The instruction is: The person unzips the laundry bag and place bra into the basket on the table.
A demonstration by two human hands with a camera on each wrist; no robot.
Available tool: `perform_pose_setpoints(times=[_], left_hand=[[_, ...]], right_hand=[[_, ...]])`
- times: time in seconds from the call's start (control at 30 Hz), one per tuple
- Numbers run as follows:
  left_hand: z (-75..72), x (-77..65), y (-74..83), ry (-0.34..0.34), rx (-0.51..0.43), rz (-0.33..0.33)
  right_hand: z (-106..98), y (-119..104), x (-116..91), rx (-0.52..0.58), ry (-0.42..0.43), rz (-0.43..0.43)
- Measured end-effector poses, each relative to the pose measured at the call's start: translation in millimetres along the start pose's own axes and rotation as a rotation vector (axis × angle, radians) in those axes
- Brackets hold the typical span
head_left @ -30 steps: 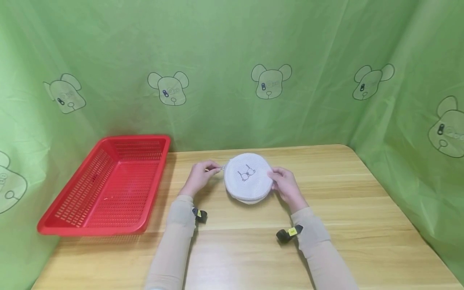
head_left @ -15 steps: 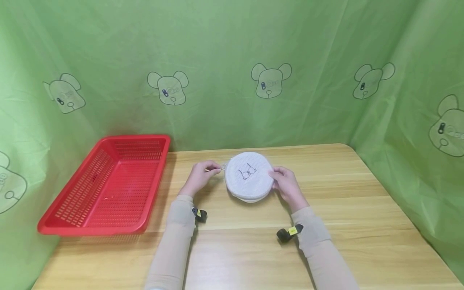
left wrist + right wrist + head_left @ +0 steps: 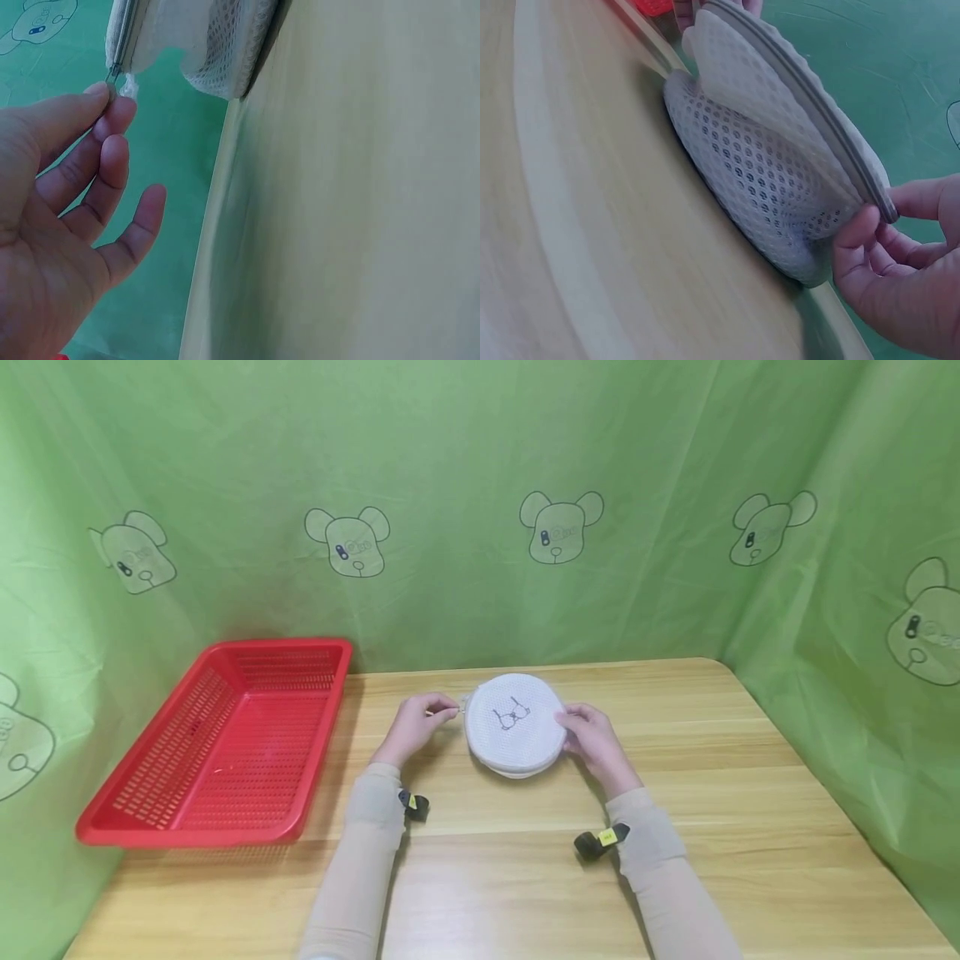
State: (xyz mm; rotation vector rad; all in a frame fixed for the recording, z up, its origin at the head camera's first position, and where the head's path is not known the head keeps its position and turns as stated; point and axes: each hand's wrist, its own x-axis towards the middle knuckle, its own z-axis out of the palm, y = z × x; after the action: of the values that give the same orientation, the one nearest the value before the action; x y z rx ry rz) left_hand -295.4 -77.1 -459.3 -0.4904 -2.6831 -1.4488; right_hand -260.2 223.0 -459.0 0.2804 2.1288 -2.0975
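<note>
A round white mesh zippered bag (image 3: 516, 727) with a drawing of glasses on its top stands on the table. My left hand (image 3: 416, 723) pinches the zipper pull (image 3: 112, 91) between thumb and index finger, at the bag's left side; its other fingers are spread loosely. On the opposite side my right hand (image 3: 592, 739) grips the bag's upper rim, thumb above and fingers below. In the right wrist view, the grey zipper (image 3: 817, 97) runs along the rim, and the mesh side wall (image 3: 757, 161) sags in folds beneath it. The bag's inside is hidden.
A red plastic basket (image 3: 311, 760) with slotted walls stands on the left of the wooden table (image 3: 495, 877). Green curtains (image 3: 465, 602) printed with bear heads enclose the back and both sides. A black wrist camera (image 3: 592, 846) is strapped to the right forearm.
The bag has shifted very slightly away and to the right, its top turning a little back and forth. Both hands keep their holds almost in place.
</note>
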Motion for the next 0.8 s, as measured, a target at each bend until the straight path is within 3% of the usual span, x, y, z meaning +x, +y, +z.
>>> perform_pose_setpoints(times=[0.47,0.63,0.8], left_hand=[[12.5,3.0,5.8,0.112,0.022,-0.044],[15.2,3.4,9.8,0.145,0.025,-0.068],[15.7,3.3,14.6,0.166,0.02,-0.101]], right_hand=[[-4,-2,3,-0.131,0.078,-0.086],[-4,-1,2,-0.16,0.026,-0.135],[-3,0,2,-0.187,-0.069,-0.132]])
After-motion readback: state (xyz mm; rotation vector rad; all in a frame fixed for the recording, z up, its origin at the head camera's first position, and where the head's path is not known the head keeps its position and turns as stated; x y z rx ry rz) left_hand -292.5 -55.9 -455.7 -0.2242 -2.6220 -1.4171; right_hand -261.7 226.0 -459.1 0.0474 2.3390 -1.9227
